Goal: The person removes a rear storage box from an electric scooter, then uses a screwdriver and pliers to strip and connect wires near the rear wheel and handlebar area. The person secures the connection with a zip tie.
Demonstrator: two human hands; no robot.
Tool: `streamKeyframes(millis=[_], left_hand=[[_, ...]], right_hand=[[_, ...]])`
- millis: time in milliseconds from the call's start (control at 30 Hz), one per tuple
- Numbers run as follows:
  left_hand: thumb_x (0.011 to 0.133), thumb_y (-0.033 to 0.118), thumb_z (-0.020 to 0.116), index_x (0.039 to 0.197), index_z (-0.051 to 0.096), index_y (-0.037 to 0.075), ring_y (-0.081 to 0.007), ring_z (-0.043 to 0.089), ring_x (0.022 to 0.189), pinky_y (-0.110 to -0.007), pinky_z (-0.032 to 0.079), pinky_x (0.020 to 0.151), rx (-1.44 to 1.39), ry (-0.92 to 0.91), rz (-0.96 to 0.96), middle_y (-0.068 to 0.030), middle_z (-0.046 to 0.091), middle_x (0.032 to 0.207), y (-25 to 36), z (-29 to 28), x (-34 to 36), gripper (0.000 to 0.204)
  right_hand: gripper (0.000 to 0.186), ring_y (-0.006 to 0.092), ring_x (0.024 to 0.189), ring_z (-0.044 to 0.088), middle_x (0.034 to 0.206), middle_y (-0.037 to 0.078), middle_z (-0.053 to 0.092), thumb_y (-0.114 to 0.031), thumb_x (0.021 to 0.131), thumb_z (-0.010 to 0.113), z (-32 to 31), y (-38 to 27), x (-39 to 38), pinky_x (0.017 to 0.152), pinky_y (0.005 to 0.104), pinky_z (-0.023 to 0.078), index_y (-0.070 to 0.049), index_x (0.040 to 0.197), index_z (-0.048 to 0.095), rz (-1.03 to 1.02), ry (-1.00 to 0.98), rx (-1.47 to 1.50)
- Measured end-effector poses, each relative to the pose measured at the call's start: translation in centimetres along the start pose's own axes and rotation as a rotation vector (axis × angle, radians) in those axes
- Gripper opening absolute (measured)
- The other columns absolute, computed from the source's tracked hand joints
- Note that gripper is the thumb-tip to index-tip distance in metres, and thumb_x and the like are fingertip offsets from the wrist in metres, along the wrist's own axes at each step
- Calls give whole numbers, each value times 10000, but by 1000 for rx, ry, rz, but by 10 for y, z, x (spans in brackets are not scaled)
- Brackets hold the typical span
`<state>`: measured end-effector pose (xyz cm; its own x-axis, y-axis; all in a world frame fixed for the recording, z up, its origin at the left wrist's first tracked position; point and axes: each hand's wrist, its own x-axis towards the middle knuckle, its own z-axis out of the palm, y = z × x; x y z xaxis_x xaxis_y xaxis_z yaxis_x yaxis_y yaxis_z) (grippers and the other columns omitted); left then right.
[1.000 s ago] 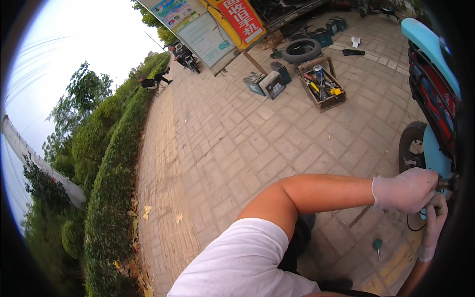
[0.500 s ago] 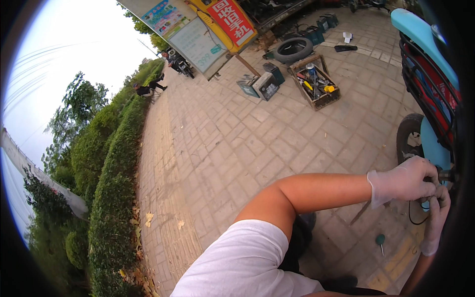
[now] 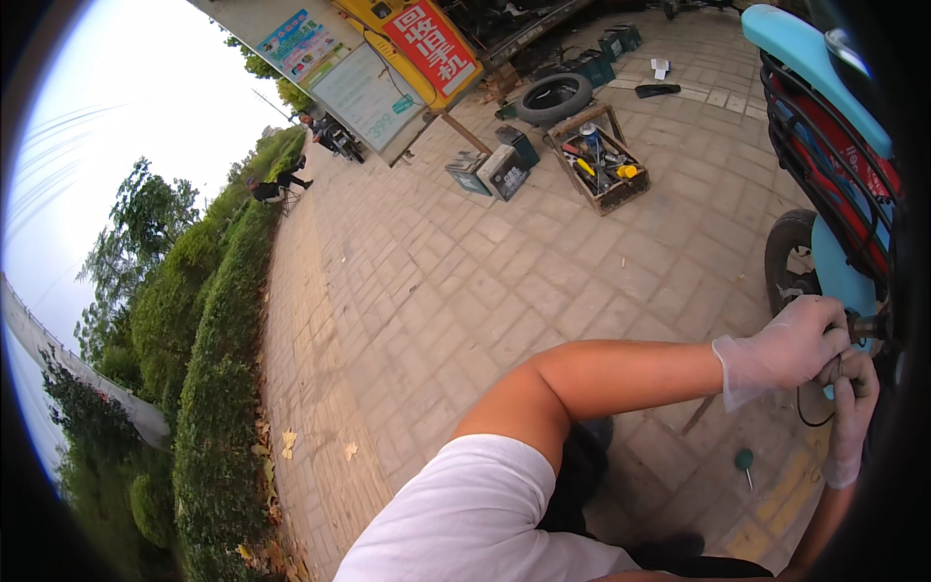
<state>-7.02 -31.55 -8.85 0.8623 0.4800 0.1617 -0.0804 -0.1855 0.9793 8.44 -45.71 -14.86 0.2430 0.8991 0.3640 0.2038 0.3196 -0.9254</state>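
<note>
Outdoors, on a paved sidewalk (image 3: 456,291), a person in a white short-sleeved top works at a light-blue two-wheeler (image 3: 832,262) standing along the sidewalk's right side. Both hands wear thin, translucent gloves and meet beside its wheel (image 3: 781,260). The left hand (image 3: 790,339) reaches across from the left, fingers curled in; whether they are clamped on anything cannot be told. The right hand (image 3: 852,412), just below, has its fingers bent close to the left one's; its grip is likewise hidden. A thin black cable (image 3: 813,423) loops down beside the right hand. Near the sidewalk's lower right corner lies a green-handled screwdriver (image 3: 744,461). Toward the far edge sit an open wooden toolbox (image 3: 626,197), a black tire (image 3: 555,117) just behind it and boxy batteries (image 3: 505,175) to its left. A clipped hedge (image 3: 223,388) lines the left edge.
</note>
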Motion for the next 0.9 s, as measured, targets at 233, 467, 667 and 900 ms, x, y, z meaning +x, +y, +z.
streamKeyframes(millis=[233, 467, 667, 900], left_hand=[[870, 83, 597, 867, 583, -51, -178, 650, 734, -332, 528, 658, -152, -51, 64, -113, 631, 772, -2, 0, 3, 135], [857, 84, 612, 906, 558, -35, -198, 654, 759, -334, 524, 678, -56, -22, 138, -132, 641, 842, -18, 4, 9, 140], [884, 93, 598, 918, 528, -20, -238, 615, 838, -363, 507, 759, 48, 102, 227, -143, 610, 873, -16, 4, 6, 137], [887, 86, 574, 933, 529, -8, -309, 512, 996, -403, 444, 909, -71, -37, 136, -157, 523, 980, -12, 1, 7, 114]], right_hand=[[130, 111, 798, 423, 839, 7, 441, -153, 905, 539, -8, 18, 1, 753, 259, 349, -75, 850, 451, -28, 130, -61], [137, 119, 830, 418, 876, 12, 431, -173, 899, 540, -9, 12, 2, 773, 265, 352, -76, 864, 450, -26, 67, -115], [236, 137, 893, 461, 1017, 51, 499, -265, 950, 578, -6, 11, 11, 882, 281, 388, -48, 1022, 519, -297, 79, -148], [439, 213, 1285, 519, 1358, 123, 559, -173, 1000, 541, -15, 36, 1, 1093, 340, 382, 22, 1391, 492, 42, 165, -104]])
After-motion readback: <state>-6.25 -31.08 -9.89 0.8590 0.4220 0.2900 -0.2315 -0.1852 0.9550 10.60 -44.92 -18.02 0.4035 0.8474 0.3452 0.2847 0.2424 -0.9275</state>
